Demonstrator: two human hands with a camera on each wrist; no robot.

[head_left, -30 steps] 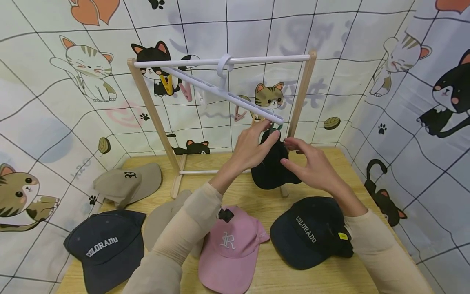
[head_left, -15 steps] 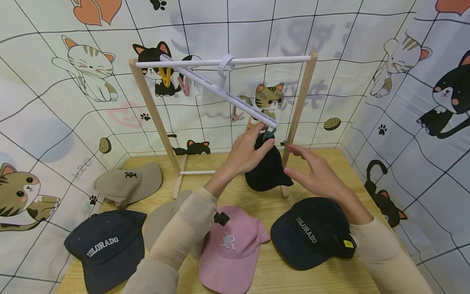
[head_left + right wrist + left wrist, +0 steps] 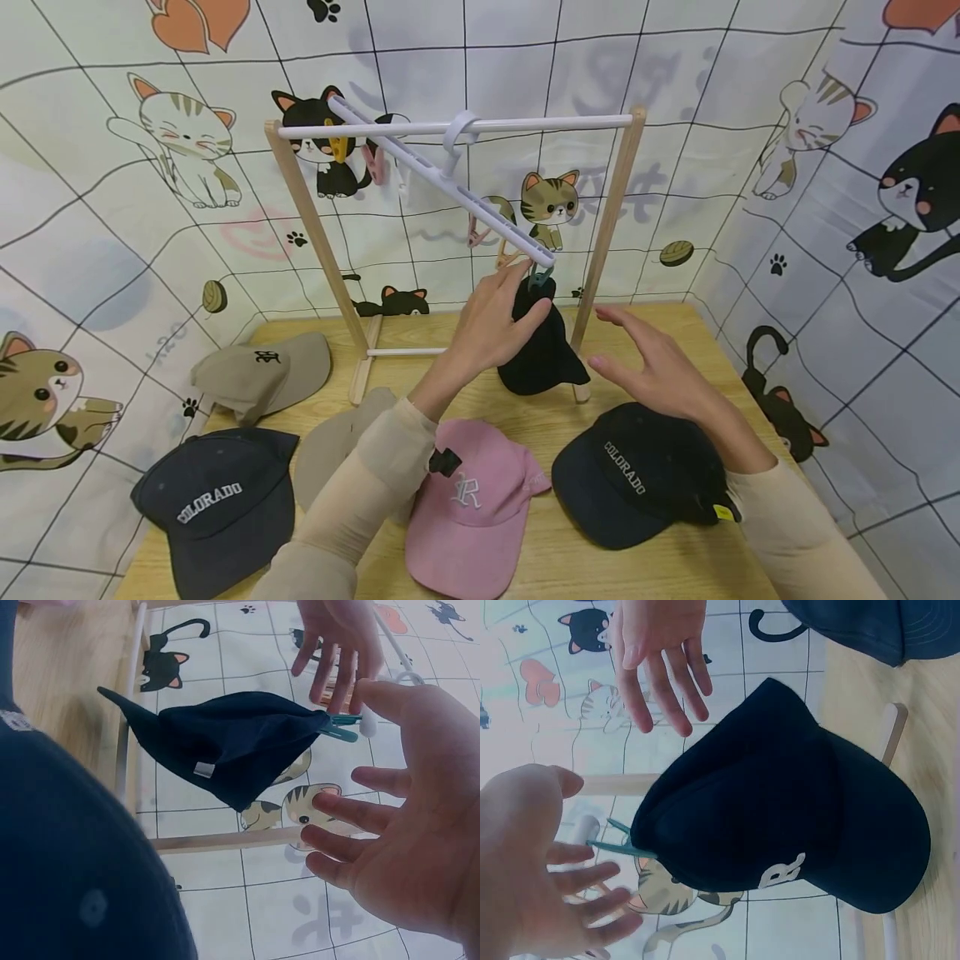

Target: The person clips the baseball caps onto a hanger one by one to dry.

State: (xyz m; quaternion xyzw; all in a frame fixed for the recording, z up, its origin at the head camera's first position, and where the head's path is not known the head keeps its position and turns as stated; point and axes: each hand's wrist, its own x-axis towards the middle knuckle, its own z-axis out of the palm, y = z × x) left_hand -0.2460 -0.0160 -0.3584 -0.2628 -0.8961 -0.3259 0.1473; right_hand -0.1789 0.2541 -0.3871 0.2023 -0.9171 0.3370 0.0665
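A black baseball cap (image 3: pixel 534 358) hangs from a green clip (image 3: pixel 539 277) at the lower right end of a white clip hanger (image 3: pixel 480 208). The left wrist view shows a white letter on the cap's front, its brim (image 3: pixel 881 825) pointing down toward the table. My left hand (image 3: pixel 491 321) is beside the clip and the top of the cap, fingers spread and gripping nothing. To the right of the cap, my right hand (image 3: pixel 660 362) is held apart from it, fingers loosely extended; the right wrist view shows a bare palm (image 3: pixel 420 832).
The hanger hooks over the white rod of a wooden-legged rack (image 3: pixel 615 225); yellow and pink clips dangle from it. On the table lie a pink cap (image 3: pixel 468 533), two beige caps including one at the back left (image 3: pixel 262 375), and two dark COLORADO caps (image 3: pixel 225 500), (image 3: pixel 637 475).
The hanger has tilted further, its right end swinging down and left with the hanging black cap. My right hand has drawn away rightward; my left has shifted slightly left and come off the cap.
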